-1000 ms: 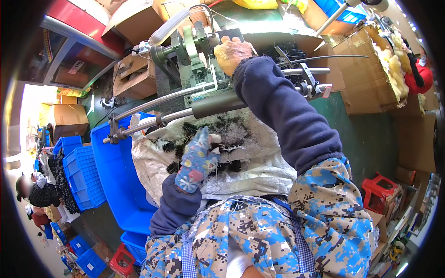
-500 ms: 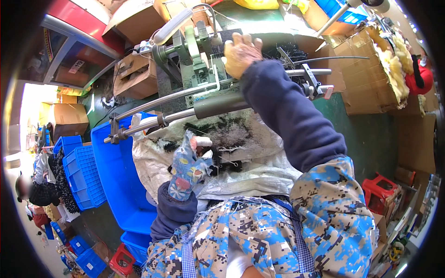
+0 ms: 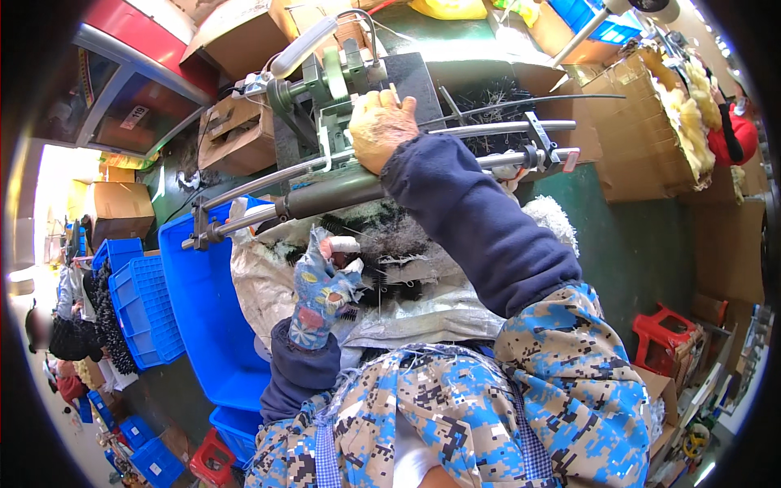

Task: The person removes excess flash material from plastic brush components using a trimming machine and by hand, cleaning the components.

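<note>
A metal machine, its bars partly blocked by the right sleeve, stands ahead, with a blue tub left of the white sack. The bare right hand covers those bars, its grip impossible to tell; the loosely curled, gloved left hand is beside black brushes on the sack, anything held unclear.

A crate stands left of the cloth, a machine beyond the cloth, a stool well right.

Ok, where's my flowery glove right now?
In the head view, the glove is on your left hand, left of centre, over the white cloth and right of the big blue bin.
</note>
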Demonstrator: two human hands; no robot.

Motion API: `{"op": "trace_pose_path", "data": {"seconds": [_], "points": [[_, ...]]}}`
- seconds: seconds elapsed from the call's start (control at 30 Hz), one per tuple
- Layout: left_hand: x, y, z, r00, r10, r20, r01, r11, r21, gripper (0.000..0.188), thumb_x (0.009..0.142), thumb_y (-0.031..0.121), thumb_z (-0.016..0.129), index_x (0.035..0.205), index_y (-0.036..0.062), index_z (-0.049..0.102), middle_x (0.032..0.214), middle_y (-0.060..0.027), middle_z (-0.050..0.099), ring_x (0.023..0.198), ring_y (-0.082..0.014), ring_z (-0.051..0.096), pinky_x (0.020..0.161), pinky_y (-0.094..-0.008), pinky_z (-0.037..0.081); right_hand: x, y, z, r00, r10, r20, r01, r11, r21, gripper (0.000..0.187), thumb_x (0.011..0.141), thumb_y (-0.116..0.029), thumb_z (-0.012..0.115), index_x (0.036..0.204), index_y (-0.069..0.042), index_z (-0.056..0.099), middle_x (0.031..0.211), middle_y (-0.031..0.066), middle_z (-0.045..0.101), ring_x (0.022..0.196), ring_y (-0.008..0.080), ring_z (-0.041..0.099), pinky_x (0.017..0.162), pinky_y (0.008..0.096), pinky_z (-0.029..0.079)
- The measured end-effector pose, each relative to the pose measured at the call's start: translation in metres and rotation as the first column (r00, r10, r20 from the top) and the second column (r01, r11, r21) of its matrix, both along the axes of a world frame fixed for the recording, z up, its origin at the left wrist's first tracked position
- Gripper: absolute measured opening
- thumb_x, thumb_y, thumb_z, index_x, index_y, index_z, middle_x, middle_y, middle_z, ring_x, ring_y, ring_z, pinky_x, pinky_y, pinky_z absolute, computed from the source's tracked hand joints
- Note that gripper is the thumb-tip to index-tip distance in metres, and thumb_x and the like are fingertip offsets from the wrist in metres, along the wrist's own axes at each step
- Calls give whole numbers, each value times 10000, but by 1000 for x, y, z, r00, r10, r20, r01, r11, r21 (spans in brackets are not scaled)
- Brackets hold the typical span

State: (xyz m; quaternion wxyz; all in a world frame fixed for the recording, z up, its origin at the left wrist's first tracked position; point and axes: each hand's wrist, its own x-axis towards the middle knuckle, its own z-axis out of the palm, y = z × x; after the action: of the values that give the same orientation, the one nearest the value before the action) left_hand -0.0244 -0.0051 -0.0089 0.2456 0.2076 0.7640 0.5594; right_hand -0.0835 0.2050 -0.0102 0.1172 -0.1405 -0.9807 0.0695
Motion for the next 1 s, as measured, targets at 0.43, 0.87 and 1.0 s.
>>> {"op": "trace_pose_path", "data": {"seconds": [0.43, 0.87, 1.0], "points": [[-5, -7, 8, 988, 154, 7, -154, 986, 65, 244, 655, -45, 623, 884, 27, 574, 803, -19, 574, 740, -102, 551, 653, -223, 436, 18, 76, 21, 996, -83, -35, 88, 979, 185, 214, 699, -180, 577, 882, -71, 595, 980, 110, 508, 982, 273, 434, 774, 433, 310], [-9, -20, 8, 951, 306, -45, -297, 943, 150, 240, 682, -20, 636, 907, 37, 577, 782, -7, 572, 689, -76, 532, 629, -204, 424, 59, 79, 64, 994, -106, 11, 104, 987, 127, 258, 761, -214, 579, 952, -42, 556, 943, 129, 554, 810, 301, 540, 704, 367, 426], [-1, 8, 9, 936, 233, -266, -210, 971, 110, 206, 692, 13, 635, 881, 63, 571, 853, -40, 567, 741, -120, 549, 667, -253, 445, 110, -34, 41, 806, 421, -416, -588, 647, -486, 195, 662, -38, 573, 819, -7, 462, 727, 211, 509, 657, 365, 528, 572, 407, 438]]}}
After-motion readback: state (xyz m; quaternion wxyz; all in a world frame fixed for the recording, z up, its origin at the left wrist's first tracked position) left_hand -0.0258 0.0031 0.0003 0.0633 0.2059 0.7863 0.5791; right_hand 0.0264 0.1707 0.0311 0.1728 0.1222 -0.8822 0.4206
